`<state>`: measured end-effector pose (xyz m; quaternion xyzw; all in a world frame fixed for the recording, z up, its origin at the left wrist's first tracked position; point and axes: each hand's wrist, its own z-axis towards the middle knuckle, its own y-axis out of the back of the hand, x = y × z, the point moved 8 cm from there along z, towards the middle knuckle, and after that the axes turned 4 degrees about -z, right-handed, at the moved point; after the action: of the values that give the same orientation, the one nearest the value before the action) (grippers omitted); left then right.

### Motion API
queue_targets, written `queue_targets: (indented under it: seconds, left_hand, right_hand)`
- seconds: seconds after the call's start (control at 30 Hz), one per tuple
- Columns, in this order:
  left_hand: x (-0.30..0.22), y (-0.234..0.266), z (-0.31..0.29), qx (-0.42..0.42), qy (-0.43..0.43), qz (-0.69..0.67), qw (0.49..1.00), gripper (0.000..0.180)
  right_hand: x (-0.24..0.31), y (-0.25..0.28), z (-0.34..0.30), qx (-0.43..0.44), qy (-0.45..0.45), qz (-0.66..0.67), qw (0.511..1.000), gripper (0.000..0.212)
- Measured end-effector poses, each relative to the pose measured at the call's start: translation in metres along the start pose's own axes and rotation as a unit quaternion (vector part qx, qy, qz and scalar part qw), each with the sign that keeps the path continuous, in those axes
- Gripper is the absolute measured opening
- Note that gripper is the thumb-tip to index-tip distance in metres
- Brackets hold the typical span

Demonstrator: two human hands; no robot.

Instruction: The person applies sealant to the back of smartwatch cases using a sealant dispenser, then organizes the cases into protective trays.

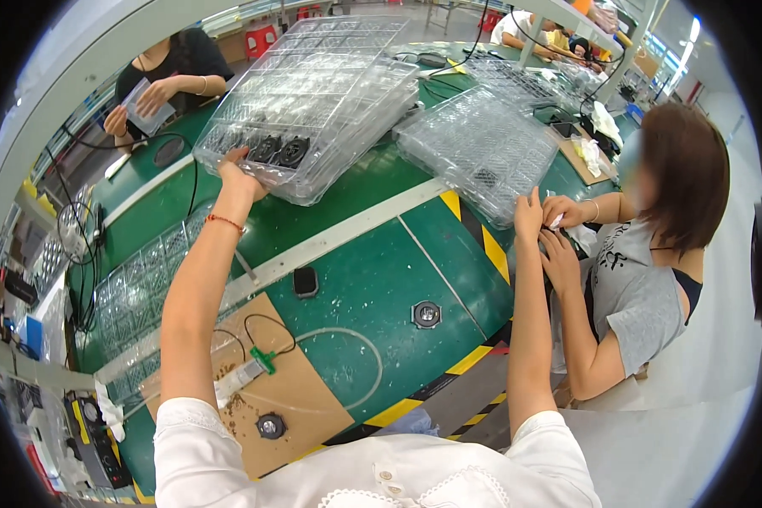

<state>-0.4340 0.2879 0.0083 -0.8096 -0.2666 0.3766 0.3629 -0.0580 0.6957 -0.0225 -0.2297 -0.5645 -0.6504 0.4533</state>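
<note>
Trays of clear plastic (317, 106), upper centre, seem best held level: left hand (241, 176) pinches their near edge; right hand (529, 218), centre right, has an unclear grip.

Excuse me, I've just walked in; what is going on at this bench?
The person's left hand grips the near edge of a clear tray stack that holds round black parts. Their right hand is at the near corner of another tray stack. One loose part lies on the green table. A co-worker sits at the right.
</note>
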Motion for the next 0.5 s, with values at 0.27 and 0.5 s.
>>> queue_targets:
  seconds: [0.27, 0.5]
  left_hand:
    - [-0.013, 0.006, 0.048, 0.000, 0.032, 0.031, 0.999, 0.038]
    - [-0.026, 0.039, 0.073, 0.001, 0.011, 0.051, 0.999, 0.039]
  right_hand:
    - [0.006, 0.006, -0.018, -0.105, 0.013, 0.127, 0.986, 0.053]
    - [0.038, 0.032, -0.034, -0.065, 0.083, 0.451, 0.887, 0.050]
